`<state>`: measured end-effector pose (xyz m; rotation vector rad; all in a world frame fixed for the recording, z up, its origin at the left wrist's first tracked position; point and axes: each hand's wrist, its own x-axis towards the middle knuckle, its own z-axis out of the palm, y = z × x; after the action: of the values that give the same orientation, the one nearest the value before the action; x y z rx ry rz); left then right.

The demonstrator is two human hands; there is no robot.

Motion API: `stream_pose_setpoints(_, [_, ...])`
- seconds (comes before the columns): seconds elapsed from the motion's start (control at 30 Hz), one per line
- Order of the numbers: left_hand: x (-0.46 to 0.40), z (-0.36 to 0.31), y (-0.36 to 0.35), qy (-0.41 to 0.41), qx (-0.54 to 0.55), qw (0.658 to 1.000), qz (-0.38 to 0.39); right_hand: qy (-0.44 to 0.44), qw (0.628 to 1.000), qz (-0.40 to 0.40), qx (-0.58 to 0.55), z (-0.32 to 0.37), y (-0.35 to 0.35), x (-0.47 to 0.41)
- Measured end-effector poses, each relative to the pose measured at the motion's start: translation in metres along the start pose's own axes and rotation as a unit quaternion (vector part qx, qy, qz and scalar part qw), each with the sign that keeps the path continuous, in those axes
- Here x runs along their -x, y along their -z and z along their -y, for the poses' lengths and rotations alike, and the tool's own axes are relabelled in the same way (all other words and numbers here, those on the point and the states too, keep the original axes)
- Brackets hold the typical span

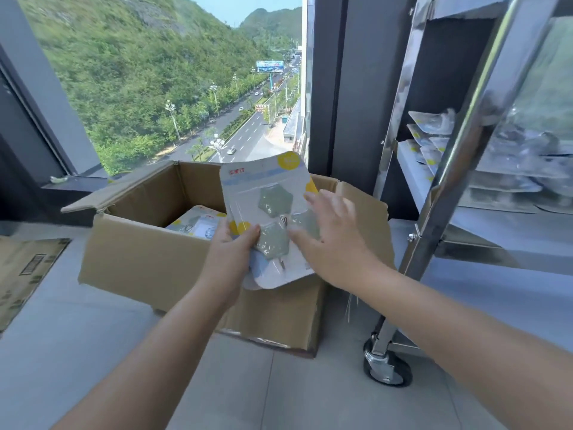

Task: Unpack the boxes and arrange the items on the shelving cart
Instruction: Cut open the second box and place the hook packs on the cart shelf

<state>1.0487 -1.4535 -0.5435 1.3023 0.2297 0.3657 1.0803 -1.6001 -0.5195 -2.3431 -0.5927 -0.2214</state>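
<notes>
An open cardboard box (139, 256) stands on the floor by the window. Inside it lie more blister packs (195, 223). My left hand (231, 252) grips the lower left edge of a pack of green hooks (266, 193), holding it tilted above the box; a second pack seems to lie under it. My right hand (331, 240) lies with its fingers spread over the pack's right side. To the right stands the steel shelving cart (459, 156), with several of the same packs (511, 169) piled on its middle shelf.
A cart caster (386, 366) rests on the tiled floor beside the box's right corner. A flattened cardboard sheet (24, 271) lies at far left. The large window (161, 79) and its sill are behind the box. A dark pillar (344, 88) separates window and cart.
</notes>
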Motion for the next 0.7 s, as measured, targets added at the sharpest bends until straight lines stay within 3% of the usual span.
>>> stream_pose_setpoints(0.07, [0.023,-0.003,0.003,0.008,-0.008,1.0,0.015,-0.087,0.993,0.022,-0.081,-0.007,0.005,0.007])
stream_pose_setpoints(0.13, [0.047,-0.004,0.004,0.025,0.016,0.999,0.021,-0.162,0.953,0.094,-0.238,-0.01,0.008,0.023])
stream_pose_setpoints(0.2, [0.073,-0.003,-0.001,0.037,0.025,0.999,0.008,-0.169,0.922,0.143,-0.318,-0.012,0.011,0.047])
stream_pose_setpoints(0.33, [0.124,0.003,-0.022,0.046,0.009,0.999,0.02,-0.147,0.928,0.129,-0.317,-0.032,0.031,0.102])
stream_pose_setpoints(0.7, [0.193,0.026,-0.13,0.034,-0.118,0.973,0.197,-0.197,0.951,0.065,-0.228,-0.102,0.154,0.197])
